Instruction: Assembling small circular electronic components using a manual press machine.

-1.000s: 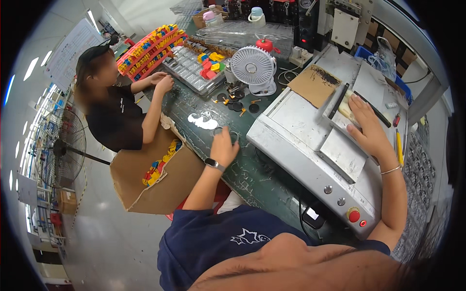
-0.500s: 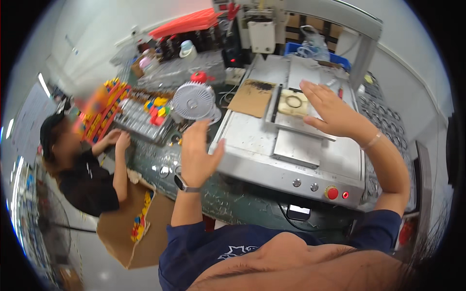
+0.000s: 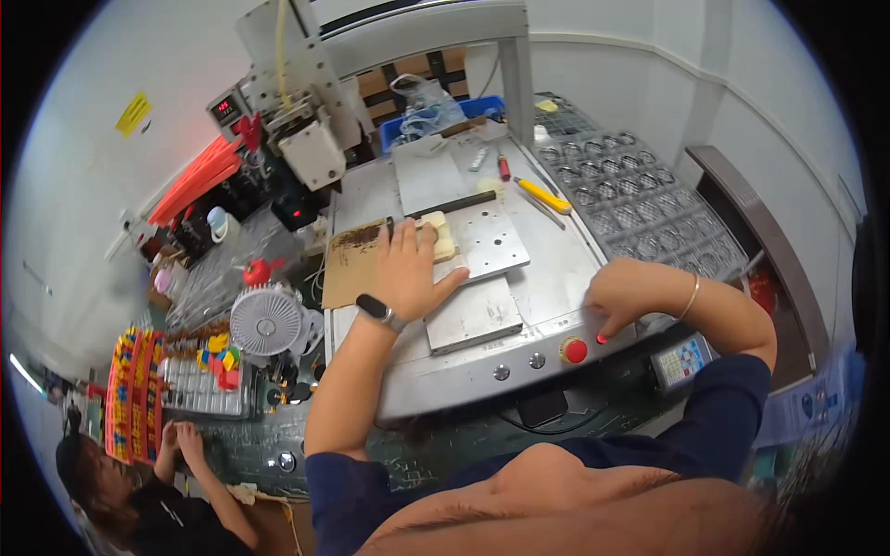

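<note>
My left hand [image 3: 408, 269] lies with fingers stretched out over the near edge of a cream block [image 3: 445, 237], which is fixed on a metal plate [image 3: 496, 236] of the machine. The hand hides most of the block, and I cannot tell how firmly it touches. At the machine's front right corner, my right hand [image 3: 623, 295] is curled closed with nothing visible in it. Its thumb reaches down onto a small red-lit button [image 3: 601, 339]. Left of that button sits a red mushroom-shaped stop button [image 3: 575, 350], with a silver push button [image 3: 537, 360] further left.
Brown cardboard [image 3: 348, 278] with dark smears lies left of the block. A yellow cutter [image 3: 545, 196] and a red-handled tool [image 3: 503, 168] rest on the machine bed. Trays of round parts [image 3: 640, 199] stand to the right. A white fan [image 3: 269, 320] and a co-worker [image 3: 139, 491] are at left.
My view has swung right. My right hand has left the area beside the block and come down to the lit button, its fingers curling. My left hand has moved onto the block.
</note>
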Available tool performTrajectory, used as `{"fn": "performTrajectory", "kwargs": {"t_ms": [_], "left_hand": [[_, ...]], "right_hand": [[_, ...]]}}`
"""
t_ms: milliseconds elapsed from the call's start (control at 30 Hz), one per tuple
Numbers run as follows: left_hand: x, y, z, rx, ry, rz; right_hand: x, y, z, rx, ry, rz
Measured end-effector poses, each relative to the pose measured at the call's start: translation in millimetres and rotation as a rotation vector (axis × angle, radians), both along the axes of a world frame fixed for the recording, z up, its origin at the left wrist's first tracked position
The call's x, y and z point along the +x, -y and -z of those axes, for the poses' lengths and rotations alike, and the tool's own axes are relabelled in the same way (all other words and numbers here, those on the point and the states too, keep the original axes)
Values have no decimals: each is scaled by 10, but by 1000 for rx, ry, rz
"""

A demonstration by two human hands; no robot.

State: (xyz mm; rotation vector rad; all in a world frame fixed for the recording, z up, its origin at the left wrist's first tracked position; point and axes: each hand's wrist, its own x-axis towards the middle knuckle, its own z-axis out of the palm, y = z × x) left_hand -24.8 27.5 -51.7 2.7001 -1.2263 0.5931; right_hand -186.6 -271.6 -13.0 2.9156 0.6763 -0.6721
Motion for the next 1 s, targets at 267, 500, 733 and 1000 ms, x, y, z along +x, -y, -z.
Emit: {"fn": "performTrajectory", "kwargs": {"t_ms": [267, 500, 733, 1000], "left_hand": [[-294, 61, -187, -97, 222, 211], [-264, 32, -148, -131, 224, 269], [-278, 37, -152, -138, 221, 303], [-279, 72, -142, -153, 200, 344]], "right_hand": [[816, 526, 87, 232, 598, 445], [1035, 1147, 422, 144, 667, 504], [1113, 1505, 215, 43, 936, 653], [1181, 1869, 563, 104, 447, 699]]}}
